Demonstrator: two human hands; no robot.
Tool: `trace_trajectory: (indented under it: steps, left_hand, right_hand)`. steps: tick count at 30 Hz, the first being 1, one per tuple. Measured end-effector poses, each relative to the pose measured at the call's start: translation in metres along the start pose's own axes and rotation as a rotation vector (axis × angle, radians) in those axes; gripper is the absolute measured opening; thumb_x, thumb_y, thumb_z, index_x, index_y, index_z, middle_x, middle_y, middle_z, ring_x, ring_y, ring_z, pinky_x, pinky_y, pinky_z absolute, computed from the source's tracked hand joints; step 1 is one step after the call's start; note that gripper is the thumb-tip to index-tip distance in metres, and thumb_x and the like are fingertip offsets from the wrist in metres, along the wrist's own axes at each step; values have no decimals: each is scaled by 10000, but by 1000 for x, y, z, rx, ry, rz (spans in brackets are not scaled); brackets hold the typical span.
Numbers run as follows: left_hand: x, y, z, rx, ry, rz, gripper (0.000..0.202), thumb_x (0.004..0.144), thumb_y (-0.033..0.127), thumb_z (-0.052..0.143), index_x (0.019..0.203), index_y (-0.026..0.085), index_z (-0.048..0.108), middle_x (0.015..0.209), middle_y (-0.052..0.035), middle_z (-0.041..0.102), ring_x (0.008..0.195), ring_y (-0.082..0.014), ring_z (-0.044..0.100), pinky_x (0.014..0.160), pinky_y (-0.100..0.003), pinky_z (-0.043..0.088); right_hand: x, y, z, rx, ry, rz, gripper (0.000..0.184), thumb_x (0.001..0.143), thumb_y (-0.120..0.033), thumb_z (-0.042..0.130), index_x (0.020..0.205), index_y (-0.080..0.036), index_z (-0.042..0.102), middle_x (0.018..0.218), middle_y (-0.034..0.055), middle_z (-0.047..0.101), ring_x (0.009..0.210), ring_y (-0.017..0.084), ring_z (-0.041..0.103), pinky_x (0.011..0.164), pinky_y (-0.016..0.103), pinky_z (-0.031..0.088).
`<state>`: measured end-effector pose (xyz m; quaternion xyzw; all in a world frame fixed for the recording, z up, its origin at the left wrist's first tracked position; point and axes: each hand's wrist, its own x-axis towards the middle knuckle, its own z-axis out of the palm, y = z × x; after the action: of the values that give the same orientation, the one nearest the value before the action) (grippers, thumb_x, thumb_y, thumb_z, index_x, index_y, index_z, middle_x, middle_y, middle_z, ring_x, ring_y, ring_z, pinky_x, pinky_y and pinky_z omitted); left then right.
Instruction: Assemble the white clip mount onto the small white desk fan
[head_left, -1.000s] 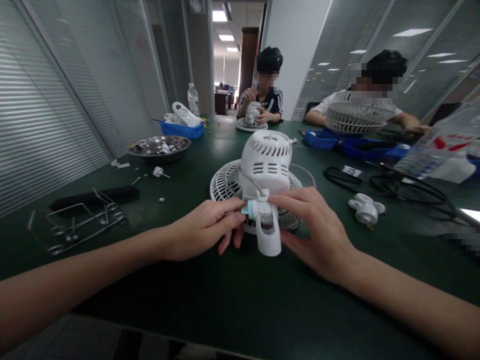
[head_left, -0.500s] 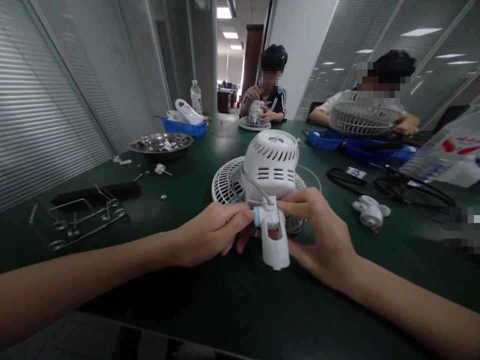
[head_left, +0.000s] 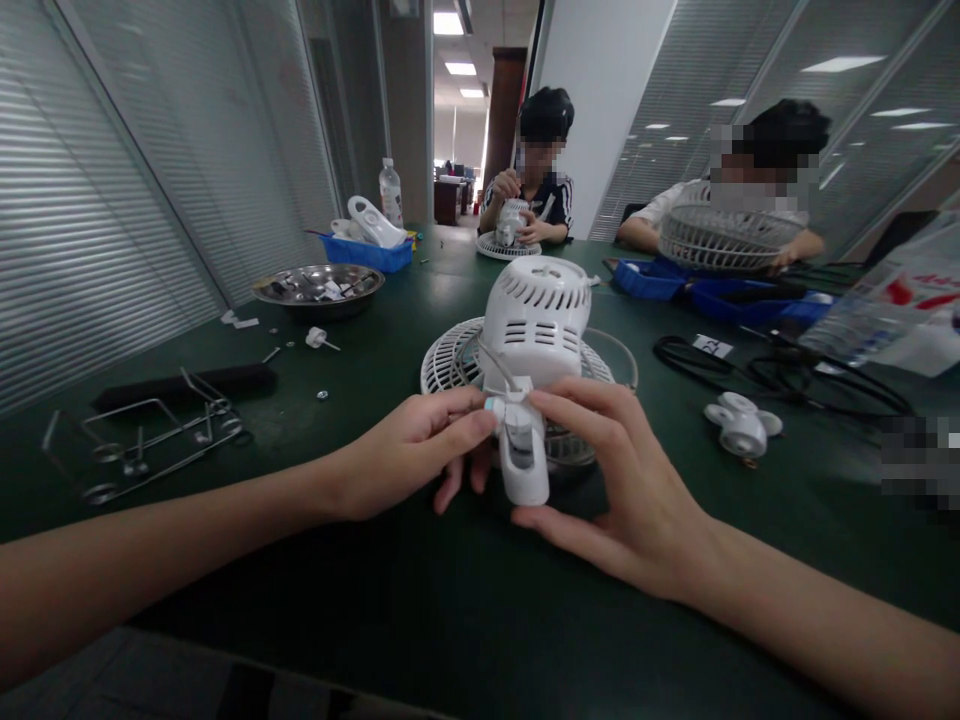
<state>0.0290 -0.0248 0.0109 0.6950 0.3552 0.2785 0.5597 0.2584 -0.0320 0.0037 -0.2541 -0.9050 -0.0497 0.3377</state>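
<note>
A white fan head [head_left: 534, 315] rests grille-down on the green table, its motor housing upward and its round grille [head_left: 444, 362] spread beneath. From the housing's near side a white bracket [head_left: 525, 470] with a long slot points toward me. My left hand [head_left: 431, 440] pinches the light-blue knob [head_left: 491, 405] on the bracket's left side between thumb and fingers. On the other side my right hand [head_left: 622, 470] has its index finger on the top of the joint and its thumb at the bracket's lower end. A grey cord runs down the housing into the joint.
To the left lie a bent wire stand [head_left: 150, 440], a black bar [head_left: 187, 385] and a metal bowl [head_left: 321, 285] of small parts. A white knob-like piece [head_left: 742, 422] and black cables [head_left: 787, 375] lie right. Two people sit opposite, near blue trays [head_left: 649, 280].
The bracket has swung left and drawn closer to the housing. My right thumb has come to its lower end, and my left hand still grips the knob.
</note>
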Motion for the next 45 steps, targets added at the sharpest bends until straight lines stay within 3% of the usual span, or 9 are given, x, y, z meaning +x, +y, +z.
trace_trajectory:
  steps: [9,15,19,24,26,29,34,37,45]
  left_hand:
    - [-5,2,0,-9,121,47,299,920,447,526,1063,184,529,758,16,599,596,-109,612,464,-182,425]
    - [-12,4,-2,281,297,249,247,837,199,636,1073,203,563,1021,-30,642,798,-134,635,631,-213,514]
    - [-16,8,-5,266,267,273,252,820,80,526,1050,179,549,1037,-44,614,822,-137,614,670,-222,519]
    - [-10,9,-8,-35,203,8,303,954,408,405,1043,160,553,921,-70,633,698,-161,639,424,-190,443]
    - [-6,8,-8,-113,61,-176,537,946,586,310,938,127,589,785,-67,639,530,-143,613,347,-186,395]
    - [-2,7,-8,-278,-122,-304,624,944,623,264,864,101,596,731,-72,640,491,-125,609,349,-170,404]
    - [-5,6,-9,-268,-53,-152,255,892,389,593,1006,166,544,843,-13,617,601,-112,631,400,-148,439]
    - [-7,5,-10,-187,68,-19,373,809,237,711,1115,216,499,935,0,607,768,-125,638,533,-169,514]
    - [1,2,-13,-384,-7,-159,384,873,519,569,955,144,549,710,-30,637,518,-141,636,382,-179,458]
  right_hand:
    - [2,0,0,2,3,-23,675,839,-377,670,1385,-192,318,1265,142,472,1177,286,484,942,443,443]
    - [3,0,1,-8,-7,-22,666,837,-370,677,1369,-157,338,1274,143,460,1185,273,473,959,415,426]
    - [2,-1,2,-23,-8,-35,638,852,-369,659,1361,-141,348,1273,145,452,1185,263,465,959,401,423]
    - [3,-1,2,-49,-17,-65,627,850,-365,659,1347,-126,361,1267,144,454,1175,257,468,954,399,422]
    - [4,-2,1,-50,-18,-68,615,859,-363,648,1347,-120,364,1259,143,459,1169,255,470,947,399,426]
    - [4,-2,2,-50,-10,-77,596,868,-361,635,1343,-120,369,1252,141,464,1158,249,475,937,393,430]
    - [1,-2,1,-43,-13,-52,625,855,-356,655,1356,-128,359,1263,141,456,1178,253,465,946,391,425]
    - [2,-1,1,-37,-24,-45,611,863,-356,644,1357,-135,360,1268,138,452,1173,247,468,946,391,425]
    - [3,-2,0,-64,-30,-86,607,869,-376,635,1352,-120,371,1255,142,470,1156,245,484,922,393,440]
